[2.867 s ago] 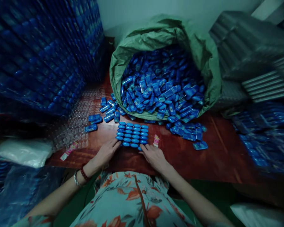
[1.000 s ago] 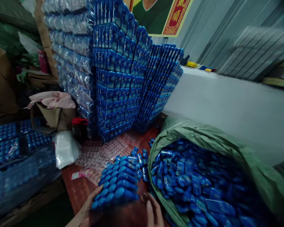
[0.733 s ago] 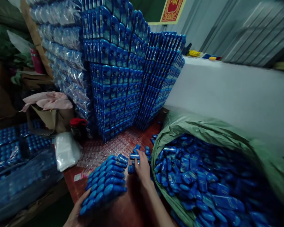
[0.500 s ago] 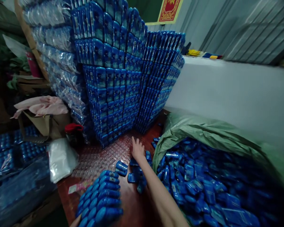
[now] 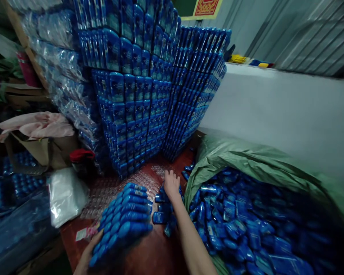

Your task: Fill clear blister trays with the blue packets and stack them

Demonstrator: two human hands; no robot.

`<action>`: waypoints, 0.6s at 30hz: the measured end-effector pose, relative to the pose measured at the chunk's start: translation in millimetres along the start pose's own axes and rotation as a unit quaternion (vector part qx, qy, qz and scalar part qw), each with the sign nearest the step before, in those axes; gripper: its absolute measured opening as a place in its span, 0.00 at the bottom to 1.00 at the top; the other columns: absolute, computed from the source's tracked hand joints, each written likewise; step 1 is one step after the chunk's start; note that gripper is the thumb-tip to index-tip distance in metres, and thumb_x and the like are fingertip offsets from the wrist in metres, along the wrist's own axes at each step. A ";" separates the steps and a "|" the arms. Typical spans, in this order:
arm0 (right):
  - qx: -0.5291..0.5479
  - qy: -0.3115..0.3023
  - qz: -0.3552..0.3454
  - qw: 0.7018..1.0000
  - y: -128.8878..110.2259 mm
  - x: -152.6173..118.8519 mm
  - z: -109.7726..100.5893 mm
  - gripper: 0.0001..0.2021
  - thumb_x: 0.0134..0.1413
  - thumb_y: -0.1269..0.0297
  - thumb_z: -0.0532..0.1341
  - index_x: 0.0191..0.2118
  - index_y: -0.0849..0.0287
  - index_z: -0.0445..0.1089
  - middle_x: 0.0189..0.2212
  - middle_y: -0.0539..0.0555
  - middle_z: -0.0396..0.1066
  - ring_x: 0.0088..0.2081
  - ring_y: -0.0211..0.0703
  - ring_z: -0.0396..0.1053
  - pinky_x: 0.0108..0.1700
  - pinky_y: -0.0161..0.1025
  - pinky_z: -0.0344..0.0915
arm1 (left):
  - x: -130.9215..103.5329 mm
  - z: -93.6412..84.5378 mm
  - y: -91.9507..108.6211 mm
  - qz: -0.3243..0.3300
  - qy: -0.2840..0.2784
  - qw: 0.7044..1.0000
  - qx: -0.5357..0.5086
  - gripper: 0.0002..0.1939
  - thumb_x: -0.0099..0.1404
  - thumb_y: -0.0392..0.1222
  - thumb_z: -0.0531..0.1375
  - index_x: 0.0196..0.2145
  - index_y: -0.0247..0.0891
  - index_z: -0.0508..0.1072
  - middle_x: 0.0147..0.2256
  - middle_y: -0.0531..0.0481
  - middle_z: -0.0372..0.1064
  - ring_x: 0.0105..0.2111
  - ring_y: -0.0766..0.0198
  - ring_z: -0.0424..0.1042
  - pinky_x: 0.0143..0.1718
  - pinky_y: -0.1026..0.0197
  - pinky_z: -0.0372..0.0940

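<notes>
My left hand (image 5: 92, 244) grips a block of blue packs (image 5: 123, 217) from its left side; the packs are small, rounded and glossy, laid in even rows. The block is tilted above the red tabletop (image 5: 149, 248). My right hand (image 5: 172, 184) reaches over several loose blue packs (image 5: 159, 217) on the table, fingers slightly apart and bent down. Its fingertips are partly hidden, and I see no pack held in it. Beside my right forearm, a green sack (image 5: 215, 158) lies open, full of loose blue packs (image 5: 232, 214).
Tall stacks of blue packs (image 5: 132, 110) rise at the back, beside plastic-wrapped bundles (image 5: 65, 84). Clear bubbled sheeting (image 5: 103, 193) covers part of the table. At left are clear plastic bags (image 5: 67, 194), a red-lidded jar (image 5: 81, 156) and a beige bag (image 5: 57, 149). A white wall (image 5: 275, 107) stands behind the sack.
My left hand has raised the block and shifted it forward, close to the loose packs. My right hand has drawn slightly nearer, its outstretched fingers now bent downward.
</notes>
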State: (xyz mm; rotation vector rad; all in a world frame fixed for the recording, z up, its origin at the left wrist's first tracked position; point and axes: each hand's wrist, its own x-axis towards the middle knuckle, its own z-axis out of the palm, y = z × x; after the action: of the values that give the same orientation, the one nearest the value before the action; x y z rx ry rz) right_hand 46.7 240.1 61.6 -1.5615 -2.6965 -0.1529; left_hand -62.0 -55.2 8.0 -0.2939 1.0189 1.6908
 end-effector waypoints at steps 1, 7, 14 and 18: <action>0.006 0.012 0.015 1.000 0.9 -10.7 -5.5 0.20 0.56 0.74 0.50 0.54 0.60 0.62 0.49 0.65 0.64 0.49 0.52 0.65 0.48 0.47 0.57 | 1.1 19.6 9.5 -0.006 -0.006 1.000 -0.015 0.29 0.61 0.33 0.57 0.60 0.39 0.60 0.44 0.45 0.75 0.51 0.49 0.69 0.55 0.41 0.62; 0.094 0.134 0.045 0.985 -12.2 -117.5 3.5 0.24 0.52 0.74 0.51 0.56 0.57 0.61 0.46 0.60 0.67 0.44 0.51 0.68 0.43 0.45 0.61 | 14.9 127.4 57.1 0.003 -0.091 0.995 -0.038 0.22 0.61 0.32 0.58 0.53 0.39 0.68 0.42 0.46 0.76 0.41 0.54 0.76 0.47 0.48 0.70; 0.122 0.263 -0.004 0.957 -18.2 -232.3 56.6 0.38 0.39 0.78 0.54 0.60 0.49 0.56 0.45 0.59 0.69 0.44 0.57 0.68 0.44 0.52 0.62 | 89.8 223.0 53.7 -0.055 -0.104 0.993 0.026 0.01 0.58 0.33 0.61 0.31 0.34 0.72 0.25 0.49 0.73 0.21 0.63 0.73 0.30 0.57 0.73; 0.112 0.278 -0.012 0.954 -2.5 -249.5 51.2 0.42 0.37 0.79 0.56 0.63 0.49 0.53 0.45 0.60 0.70 0.42 0.58 0.69 0.42 0.53 0.64 | 124.9 265.9 34.8 -0.016 -0.099 0.994 0.054 0.05 0.59 0.37 0.61 0.28 0.33 0.70 0.21 0.48 0.70 0.22 0.61 0.73 0.29 0.59 0.72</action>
State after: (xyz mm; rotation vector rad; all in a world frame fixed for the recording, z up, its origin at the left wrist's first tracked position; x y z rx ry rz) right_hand 170.5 28.1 -6.5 -1.1975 -2.2039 -0.2366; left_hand -63.4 224.6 104.3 -0.0694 0.9498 1.5952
